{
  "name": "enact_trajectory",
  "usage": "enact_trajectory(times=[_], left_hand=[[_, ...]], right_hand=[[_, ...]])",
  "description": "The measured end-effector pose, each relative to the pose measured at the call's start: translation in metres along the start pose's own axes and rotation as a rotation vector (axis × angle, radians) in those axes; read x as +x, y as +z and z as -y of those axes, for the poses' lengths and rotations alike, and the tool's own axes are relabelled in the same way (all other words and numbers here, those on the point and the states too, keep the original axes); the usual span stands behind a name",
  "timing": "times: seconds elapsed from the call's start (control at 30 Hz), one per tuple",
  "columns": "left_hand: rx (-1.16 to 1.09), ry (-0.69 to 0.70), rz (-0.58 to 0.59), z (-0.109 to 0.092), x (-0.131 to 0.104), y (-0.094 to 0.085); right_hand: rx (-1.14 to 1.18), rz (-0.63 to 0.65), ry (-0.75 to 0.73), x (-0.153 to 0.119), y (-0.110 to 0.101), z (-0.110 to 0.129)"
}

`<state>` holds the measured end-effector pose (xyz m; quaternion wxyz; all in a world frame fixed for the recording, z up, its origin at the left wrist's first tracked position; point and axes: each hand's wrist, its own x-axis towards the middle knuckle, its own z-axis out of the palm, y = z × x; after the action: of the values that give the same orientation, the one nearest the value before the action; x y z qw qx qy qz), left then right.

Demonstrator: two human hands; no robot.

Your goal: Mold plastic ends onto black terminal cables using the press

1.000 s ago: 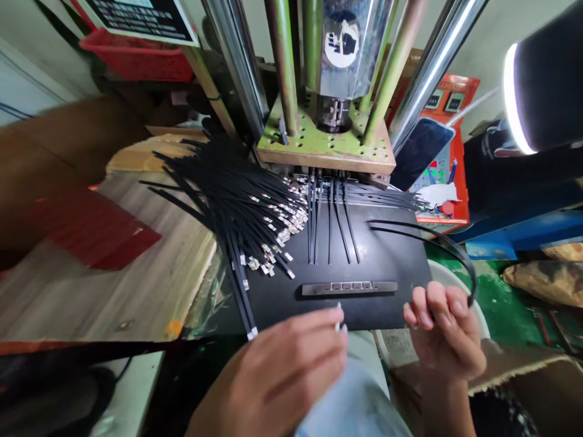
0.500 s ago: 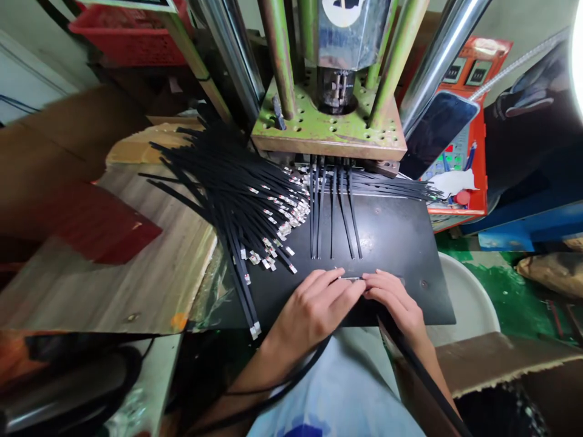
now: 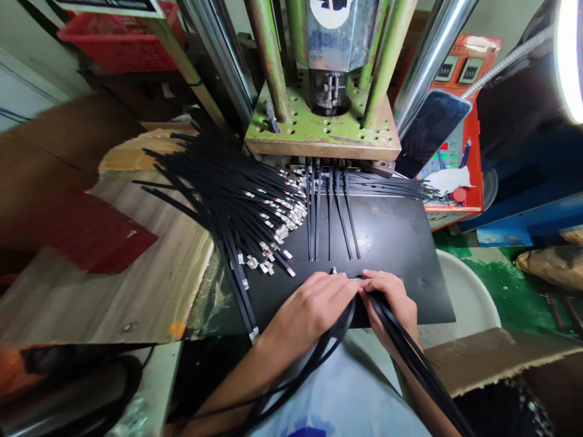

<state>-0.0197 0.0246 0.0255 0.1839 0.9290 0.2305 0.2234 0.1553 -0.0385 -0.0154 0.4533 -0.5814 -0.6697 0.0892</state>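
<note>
Head view, on black plate (image 3: pixel 401 237): left hand (image 3: pixel 310 309) and right hand (image 3: pixel 389 300) meet fingertip to fingertip at near edge. Left fingers (image 3: pixel 339 290) curled narrow, pinching end of flat black cable (image 3: pixel 319 358); cable trails back under palm toward lap. Right fingers (image 3: pixel 376 282) closed narrow over second cable (image 3: pixel 410 358), running back along wrist. Just beyond fingertips: five loaded cables (image 3: pixel 330 212) lying straight into green press (image 3: pixel 319 130). Left of fingers: cable bundle (image 3: pixel 237 200), metal-tipped, fanned over wooden bench (image 3: pixel 113 285).
</note>
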Motion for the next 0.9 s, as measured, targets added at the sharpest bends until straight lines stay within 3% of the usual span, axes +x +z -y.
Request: enact_trajectory(times=[0.13,0.3,0.47,0.7,0.8,0.9], left_hand=[[-0.125,-0.136,-0.224,0.007,-0.013,0.009],[-0.130,-0.121,-0.292,0.007,-0.013,0.017],[0.005,-0.183,-0.205,0.000,-0.007,0.014],[0.100,-0.072,-0.096,0.000,-0.006,0.014],[0.085,-0.094,-0.073,0.000,-0.007,0.010],[0.056,-0.139,-0.003,-0.003,-0.004,0.005]], right_hand=[[-0.020,0.074,-0.005,0.001,0.001,-0.001],[0.040,0.135,0.031,-0.003,-0.010,-0.007],[0.181,0.071,0.157,-0.008,-0.016,-0.017],[-0.057,0.046,-0.088,-0.002,-0.017,-0.016],[-0.091,0.133,-0.072,0.004,-0.020,-0.014],[-0.098,0.138,-0.065,0.007,-0.022,-0.014]])
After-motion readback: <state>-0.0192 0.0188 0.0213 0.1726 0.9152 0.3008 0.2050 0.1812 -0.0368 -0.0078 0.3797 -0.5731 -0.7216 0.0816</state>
